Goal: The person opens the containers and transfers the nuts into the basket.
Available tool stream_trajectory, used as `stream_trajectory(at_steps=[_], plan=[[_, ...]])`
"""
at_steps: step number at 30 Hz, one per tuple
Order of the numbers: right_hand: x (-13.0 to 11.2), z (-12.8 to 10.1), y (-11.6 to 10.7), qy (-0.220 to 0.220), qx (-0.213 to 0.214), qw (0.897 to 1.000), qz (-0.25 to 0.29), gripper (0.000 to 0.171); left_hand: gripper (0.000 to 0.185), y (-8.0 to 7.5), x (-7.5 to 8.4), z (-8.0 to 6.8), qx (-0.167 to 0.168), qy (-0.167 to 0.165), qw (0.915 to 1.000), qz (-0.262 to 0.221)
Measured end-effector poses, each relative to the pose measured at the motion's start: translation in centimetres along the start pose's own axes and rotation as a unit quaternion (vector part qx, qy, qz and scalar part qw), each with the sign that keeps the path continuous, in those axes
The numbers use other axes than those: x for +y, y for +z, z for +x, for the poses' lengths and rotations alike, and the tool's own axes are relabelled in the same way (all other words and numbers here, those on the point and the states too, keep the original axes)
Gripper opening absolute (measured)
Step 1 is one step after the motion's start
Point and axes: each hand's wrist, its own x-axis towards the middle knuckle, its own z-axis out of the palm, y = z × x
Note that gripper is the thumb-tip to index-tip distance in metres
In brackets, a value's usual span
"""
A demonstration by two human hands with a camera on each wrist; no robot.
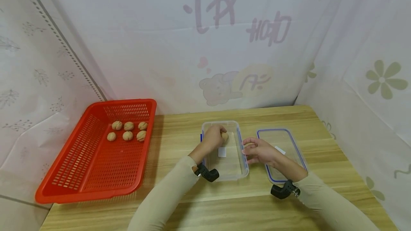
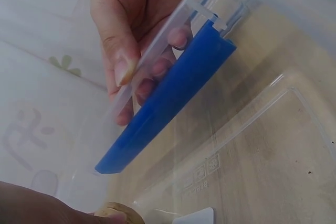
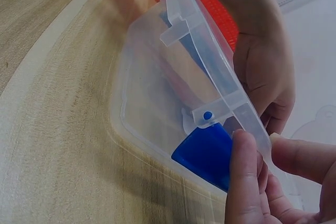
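Note:
A clear plastic food container (image 1: 229, 168) with blue clips stands without its lid on the table. Inside it, my left hand (image 1: 213, 138) holds a walnut (image 1: 224, 137) near the far end; the walnut also shows at the bottom of the left wrist view (image 2: 123, 212). My right hand (image 1: 261, 150) pinches the container's right rim, thumb on one side and fingers on the other, beside a blue clip (image 3: 205, 153). The lid (image 1: 282, 136), clear with a blue seal, lies flat to the right, partly under my right forearm.
At the left, a red plastic basket (image 1: 106, 190) holds several walnuts (image 1: 127, 135) grouped toward its far end. A white label (image 1: 222, 152) shows at the container's bottom. Patterned white curtains (image 1: 179, 45) hang behind and at both sides of the wooden table (image 1: 179, 127).

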Motion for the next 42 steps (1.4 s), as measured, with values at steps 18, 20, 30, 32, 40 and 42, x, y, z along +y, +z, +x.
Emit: stream_trajectory(at_steps=[18,20,30,32,40,42], plan=[[0.1,0.0,-0.1,0.005,0.002,1.000,0.001,0.044,0.029,-1.0,0.9,0.1,-0.037,0.045,0.9964,-0.062],[0.2,0.0,-0.2,0.005,0.002,1.000,0.001,0.043,0.029,-1.3,1.0,0.0,-0.045,0.058,0.9944,-0.076],[0.3,0.1,-0.3,0.003,-0.005,1.000,0.003,0.042,0.029,-3.4,1.8,-1.0,-0.063,0.090,0.9879,-0.109],[0.3,0.1,-0.3,0.004,-0.004,1.000,0.003,0.041,0.029,-3.6,2.0,-1.3,-0.063,0.099,0.9864,-0.115],[0.2,0.2,-0.2,0.004,-0.003,1.000,0.002,0.041,0.030,-4.4,2.1,-2.3,-0.069,0.133,0.9804,-0.128],[0.2,0.2,-0.2,0.005,-0.003,1.000,0.002,0.040,0.032,-4.7,2.1,-2.5,-0.076,0.134,0.9796,-0.129]])
